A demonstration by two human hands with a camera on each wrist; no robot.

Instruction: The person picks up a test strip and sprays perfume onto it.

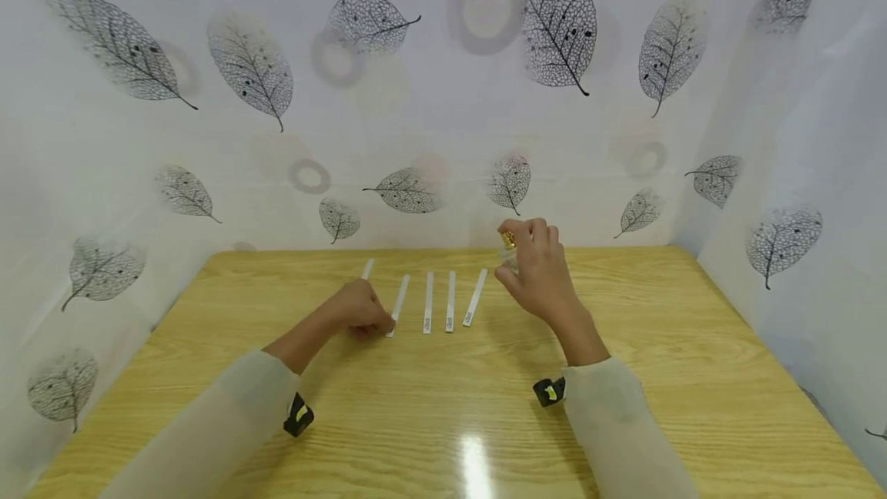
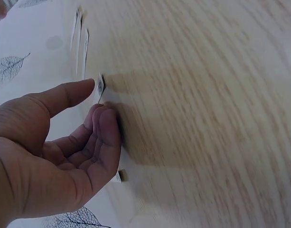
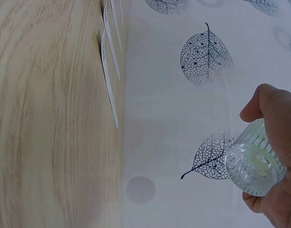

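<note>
Several white paper strips (image 1: 427, 303) lie side by side on a light wooden table (image 1: 443, 414). My left hand (image 1: 363, 310) rests over the leftmost strip. Its thumb and curled fingertips (image 2: 105, 118) pinch the printed lower end of the second strip (image 2: 100, 86). To the right of the row, my right hand (image 1: 537, 276) is raised off the table and grips a small ribbed clear glass bottle (image 3: 254, 166) with a gold cap (image 1: 508, 239). The bottle's round base faces the right wrist view. The strips (image 3: 109, 85) lie well apart from it.
White sheets printed with grey leaves (image 1: 554, 29) wall in the table at the back and both sides. A black band sits at each sleeve cuff (image 1: 298, 414). Bare wood stretches from the strips to the near edge.
</note>
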